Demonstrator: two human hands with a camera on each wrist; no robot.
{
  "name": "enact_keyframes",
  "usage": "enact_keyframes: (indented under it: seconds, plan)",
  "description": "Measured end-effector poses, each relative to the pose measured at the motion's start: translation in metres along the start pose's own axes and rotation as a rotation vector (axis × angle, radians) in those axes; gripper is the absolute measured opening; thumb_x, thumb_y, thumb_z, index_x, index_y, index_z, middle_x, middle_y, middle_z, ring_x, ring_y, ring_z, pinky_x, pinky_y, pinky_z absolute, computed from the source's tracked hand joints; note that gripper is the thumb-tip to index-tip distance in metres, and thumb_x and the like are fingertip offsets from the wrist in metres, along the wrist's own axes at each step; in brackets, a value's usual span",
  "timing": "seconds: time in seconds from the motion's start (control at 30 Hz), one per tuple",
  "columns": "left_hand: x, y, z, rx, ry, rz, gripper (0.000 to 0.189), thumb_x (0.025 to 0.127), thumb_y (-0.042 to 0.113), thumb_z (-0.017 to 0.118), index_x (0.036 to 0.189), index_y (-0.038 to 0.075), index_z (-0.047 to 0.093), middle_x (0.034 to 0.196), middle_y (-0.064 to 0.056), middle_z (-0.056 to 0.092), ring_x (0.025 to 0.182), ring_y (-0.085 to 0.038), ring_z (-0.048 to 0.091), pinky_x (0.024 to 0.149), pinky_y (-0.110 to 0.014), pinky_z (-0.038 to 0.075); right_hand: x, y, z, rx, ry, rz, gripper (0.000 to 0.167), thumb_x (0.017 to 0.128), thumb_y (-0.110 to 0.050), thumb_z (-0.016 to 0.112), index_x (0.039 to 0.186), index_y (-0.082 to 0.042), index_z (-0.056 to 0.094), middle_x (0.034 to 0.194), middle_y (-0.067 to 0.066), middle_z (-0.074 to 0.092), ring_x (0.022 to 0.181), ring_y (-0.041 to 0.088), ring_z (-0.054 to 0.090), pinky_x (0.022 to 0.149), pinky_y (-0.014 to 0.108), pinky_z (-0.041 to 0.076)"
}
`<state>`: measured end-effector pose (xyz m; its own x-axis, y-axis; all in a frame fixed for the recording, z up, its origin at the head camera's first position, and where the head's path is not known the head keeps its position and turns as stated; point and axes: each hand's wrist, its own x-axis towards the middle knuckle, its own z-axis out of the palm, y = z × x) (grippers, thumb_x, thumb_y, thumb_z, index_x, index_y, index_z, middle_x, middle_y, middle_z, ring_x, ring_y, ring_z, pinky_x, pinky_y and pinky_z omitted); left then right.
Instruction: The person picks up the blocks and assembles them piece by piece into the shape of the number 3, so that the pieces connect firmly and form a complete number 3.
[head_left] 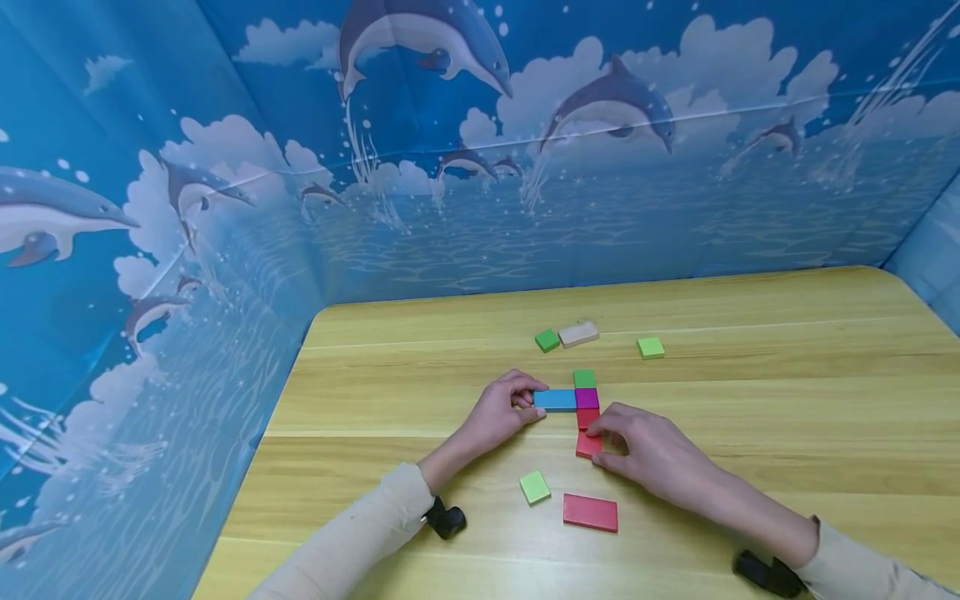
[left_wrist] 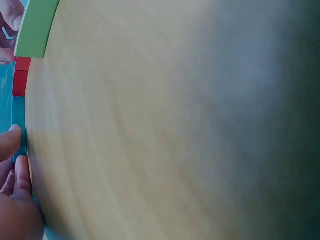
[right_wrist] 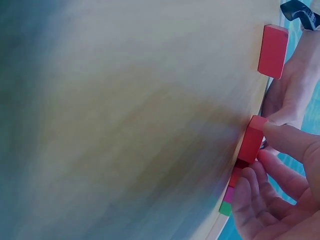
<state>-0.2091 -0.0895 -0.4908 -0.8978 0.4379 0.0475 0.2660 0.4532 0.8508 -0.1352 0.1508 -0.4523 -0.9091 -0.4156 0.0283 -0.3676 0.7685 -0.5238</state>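
My left hand holds the left end of a flat blue block between thumb and fingers. The blue block's right end meets a purple square block. Above the purple one lies a green square block, and below it a red block. At the near end of this column, my right hand pinches another red block, its thumb on that block in the right wrist view. This lower red block sits close to the upper one, slightly askew.
Nearer the table's front lie a light green square and a larger red rectangular block. Farther back are a green block, a pale wooden block and another light green square. A dolphin-print curtain borders the table.
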Motion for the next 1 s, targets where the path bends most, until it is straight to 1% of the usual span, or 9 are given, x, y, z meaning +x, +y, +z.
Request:
enact_keyframes:
  seconds: [0.17, 0.57, 0.87, 1.0]
  plan:
    - [-0.0002, -0.0007, 0.0000, -0.006, -0.001, 0.004, 0.025, 0.088, 0.007, 0.075, 0.112, 0.008, 0.071, 0.098, 0.002, 0.056, 0.083, -0.009, 0.054, 0.074, -0.021, 0.050, 0.0007, 0.0001, 0.0001, 0.003, -0.003, 0.010, 0.030, 0.080, -0.023, 0.083, 0.107, -0.016, 0.072, 0.094, -0.009, 0.060, 0.077, 0.011, 0.050, 0.065, 0.028, 0.045]
    - [-0.0003, -0.0007, -0.0002, -0.018, -0.002, 0.009, 0.025, 0.087, 0.007, 0.075, 0.112, 0.007, 0.071, 0.097, 0.001, 0.056, 0.082, -0.010, 0.054, 0.073, -0.021, 0.050, 0.0005, 0.0002, 0.0025, -0.011, -0.005, 0.024, 0.032, 0.079, -0.024, 0.083, 0.108, -0.016, 0.072, 0.098, -0.008, 0.062, 0.079, 0.012, 0.051, 0.071, 0.032, 0.048]
    - [-0.0005, -0.0012, 0.0002, -0.020, -0.004, 0.016, 0.026, 0.087, 0.006, 0.075, 0.112, 0.006, 0.071, 0.097, 0.001, 0.056, 0.082, -0.009, 0.053, 0.073, -0.021, 0.050, 0.0002, -0.0008, 0.0007, 0.005, -0.003, 0.016, 0.030, 0.079, -0.024, 0.083, 0.106, -0.017, 0.072, 0.094, -0.009, 0.060, 0.077, 0.011, 0.050, 0.066, 0.030, 0.045]
    - [-0.0003, -0.0011, 0.0001, -0.026, -0.003, 0.014, 0.026, 0.087, 0.006, 0.075, 0.112, 0.006, 0.071, 0.098, 0.001, 0.056, 0.082, -0.009, 0.054, 0.073, -0.021, 0.050, 0.0002, -0.0012, 0.0009, 0.002, 0.001, 0.024, 0.030, 0.079, -0.024, 0.083, 0.107, -0.017, 0.072, 0.095, -0.009, 0.061, 0.077, 0.011, 0.050, 0.066, 0.031, 0.046]
